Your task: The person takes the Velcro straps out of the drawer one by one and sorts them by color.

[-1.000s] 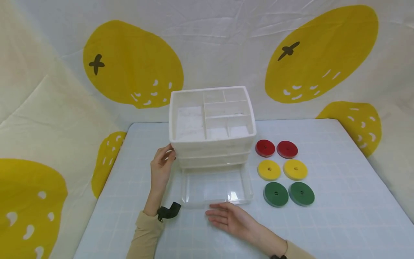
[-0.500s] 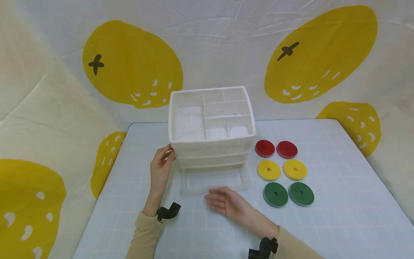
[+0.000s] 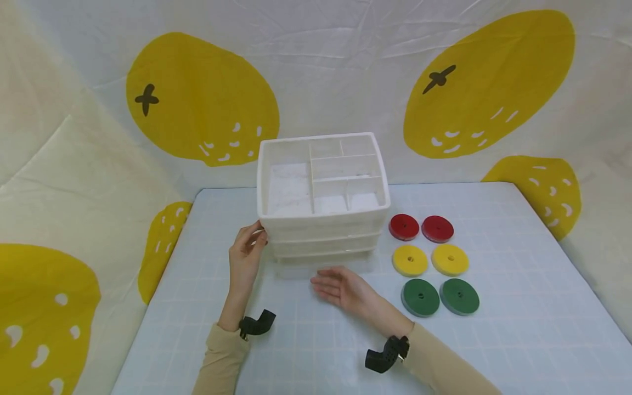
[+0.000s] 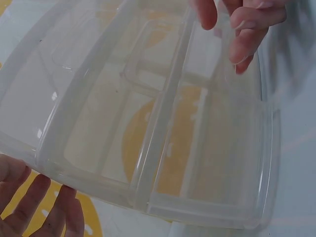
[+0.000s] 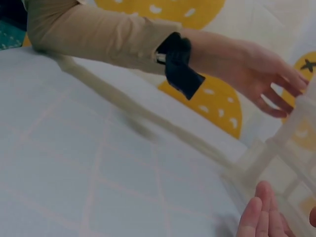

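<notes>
A white plastic drawer organizer (image 3: 323, 227) with a divided top tray stands at the back of the table. Its clear bottom drawer (image 3: 296, 269) sticks out slightly at the front. My left hand (image 3: 244, 255) rests its fingertips against the organizer's left side; in the left wrist view these fingers (image 4: 39, 202) touch the side edge. At the bottom drawer's front is my right hand (image 3: 348, 288), its fingers extended and held together. The left wrist view shows the right hand's fingers (image 4: 249, 29) by the lowest drawer. Neither hand holds anything.
Right of the organizer lie pairs of discs with centre holes: red (image 3: 404, 227), yellow (image 3: 410, 260) and green (image 3: 420, 297). A cloth backdrop (image 3: 340, 66) with yellow fruit prints hangs behind the pale checked table (image 3: 518, 307).
The bottom drawer has slid back from well extended to nearly in. My right hand has moved forward with it, fingers straight. The left hand stays at the organizer's side.
</notes>
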The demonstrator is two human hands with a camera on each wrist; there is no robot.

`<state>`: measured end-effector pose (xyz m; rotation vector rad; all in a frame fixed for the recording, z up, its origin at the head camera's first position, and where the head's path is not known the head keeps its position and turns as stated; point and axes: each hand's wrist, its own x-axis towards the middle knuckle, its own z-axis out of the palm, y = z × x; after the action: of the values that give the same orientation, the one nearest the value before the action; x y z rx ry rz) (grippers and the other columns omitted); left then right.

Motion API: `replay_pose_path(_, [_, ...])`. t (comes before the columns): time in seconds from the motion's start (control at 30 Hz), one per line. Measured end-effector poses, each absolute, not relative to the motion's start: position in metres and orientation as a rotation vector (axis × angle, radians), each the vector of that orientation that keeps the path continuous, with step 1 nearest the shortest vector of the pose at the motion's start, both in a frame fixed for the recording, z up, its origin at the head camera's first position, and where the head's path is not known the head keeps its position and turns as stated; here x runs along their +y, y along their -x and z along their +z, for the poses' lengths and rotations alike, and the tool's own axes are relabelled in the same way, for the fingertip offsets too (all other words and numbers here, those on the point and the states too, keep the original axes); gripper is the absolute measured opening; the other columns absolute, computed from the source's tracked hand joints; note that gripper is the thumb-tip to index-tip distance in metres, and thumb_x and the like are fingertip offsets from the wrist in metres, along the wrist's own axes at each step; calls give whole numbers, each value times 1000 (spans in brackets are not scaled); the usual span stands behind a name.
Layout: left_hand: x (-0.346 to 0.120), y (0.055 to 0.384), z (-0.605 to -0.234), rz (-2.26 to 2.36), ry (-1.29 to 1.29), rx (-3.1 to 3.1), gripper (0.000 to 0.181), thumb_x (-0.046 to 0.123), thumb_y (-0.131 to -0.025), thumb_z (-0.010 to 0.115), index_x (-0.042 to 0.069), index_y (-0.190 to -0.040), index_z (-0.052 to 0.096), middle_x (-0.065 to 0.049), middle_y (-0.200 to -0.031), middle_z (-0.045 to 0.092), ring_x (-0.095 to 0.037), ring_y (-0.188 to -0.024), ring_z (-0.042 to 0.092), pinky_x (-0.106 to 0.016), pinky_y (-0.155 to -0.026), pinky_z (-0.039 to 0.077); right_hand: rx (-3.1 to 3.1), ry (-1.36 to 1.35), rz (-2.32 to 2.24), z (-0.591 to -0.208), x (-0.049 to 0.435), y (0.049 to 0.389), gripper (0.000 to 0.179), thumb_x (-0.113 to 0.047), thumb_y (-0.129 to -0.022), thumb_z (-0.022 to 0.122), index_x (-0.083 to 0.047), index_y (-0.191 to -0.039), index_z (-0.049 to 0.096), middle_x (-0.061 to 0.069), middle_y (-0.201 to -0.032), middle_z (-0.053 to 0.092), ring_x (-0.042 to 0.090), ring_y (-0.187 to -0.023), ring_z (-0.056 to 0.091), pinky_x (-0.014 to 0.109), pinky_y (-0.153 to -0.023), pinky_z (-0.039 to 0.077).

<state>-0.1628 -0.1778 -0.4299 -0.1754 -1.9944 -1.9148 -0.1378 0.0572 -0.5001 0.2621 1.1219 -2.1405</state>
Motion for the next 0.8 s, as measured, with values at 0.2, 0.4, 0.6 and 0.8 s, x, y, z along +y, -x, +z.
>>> replay_pose_path(0.2, [-180, 168, -438, -1908, 169, -1997, 32, -6, -90, 60, -12, -122, 58, 12, -102, 59, 0, -93, 61, -10, -77, 53, 1117, -262, -2134, -500, 58, 149, 49, -26, -105, 31, 5, -144, 33, 11, -122, 66, 23, -115, 63, 41, -114, 37])
replay_pose_path(0.4, [-184, 176, -453, -1909, 162, -1996, 33, -3, -91, 61, -8, -123, 60, 15, -103, 59, 0, -93, 61, -11, -78, 53, 1123, -283, -2154, -501, 56, 158, 48, -26, -105, 34, 5, -143, 35, 13, -124, 65, 25, -116, 63, 42, -114, 36])
replay_pose_path(0.6, [-184, 177, -454, -1899, 189, -1990, 33, 3, -91, 62, -6, -123, 61, 14, -104, 60, -1, -95, 62, -12, -78, 53, 1153, -284, -2138, -500, 55, 163, 52, -30, -104, 37, 4, -144, 34, 11, -122, 66, 30, -127, 55, 41, -114, 37])
replay_pose_path(0.8, [-185, 178, -457, -1893, 215, -1986, 33, 3, -91, 63, -6, -123, 61, 14, -105, 60, -1, -95, 62, -13, -78, 54, 1231, -208, -2076, -504, 63, 157, 55, -33, -105, 31, 6, -145, 32, 14, -130, 62, 22, -114, 63, 35, -107, 46])
